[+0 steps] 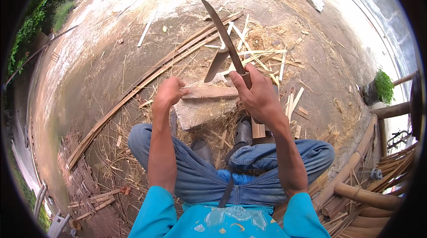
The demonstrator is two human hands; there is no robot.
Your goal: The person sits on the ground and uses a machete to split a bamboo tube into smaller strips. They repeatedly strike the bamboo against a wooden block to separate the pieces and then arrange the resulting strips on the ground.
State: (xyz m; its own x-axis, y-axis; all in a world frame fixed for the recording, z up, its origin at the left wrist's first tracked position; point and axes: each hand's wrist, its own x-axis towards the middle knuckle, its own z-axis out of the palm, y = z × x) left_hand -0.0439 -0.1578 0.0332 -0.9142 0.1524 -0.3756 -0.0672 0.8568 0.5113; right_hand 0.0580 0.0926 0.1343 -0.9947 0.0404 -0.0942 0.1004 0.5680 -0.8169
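Note:
My right hand (pixel 260 93) is closed around the handle of a long machete (pixel 223 33), its dark, slightly curved blade slanting up and to the left. Beneath the blade hangs a second dark, flat, blade-like piece (pixel 216 65); I cannot tell whether it belongs to the machete. To the left, my left hand (pixel 169 91) has its fingers closed at the left end of a short piece of wood (pixel 211 92). That wood lies across a pale stone block (pixel 195 115) in front of my feet. My right fist covers the handle and hides the wood's right end.
Long wooden strips (pixel 147 77) run diagonally across the ground at the left. Pale split slivers (pixel 262 57) and shavings are scattered beyond the block. Small offcuts (pixel 258 129) sit near my right foot. Bamboo poles (pixel 351 162) and a potted plant (pixel 382 87) stand at the right.

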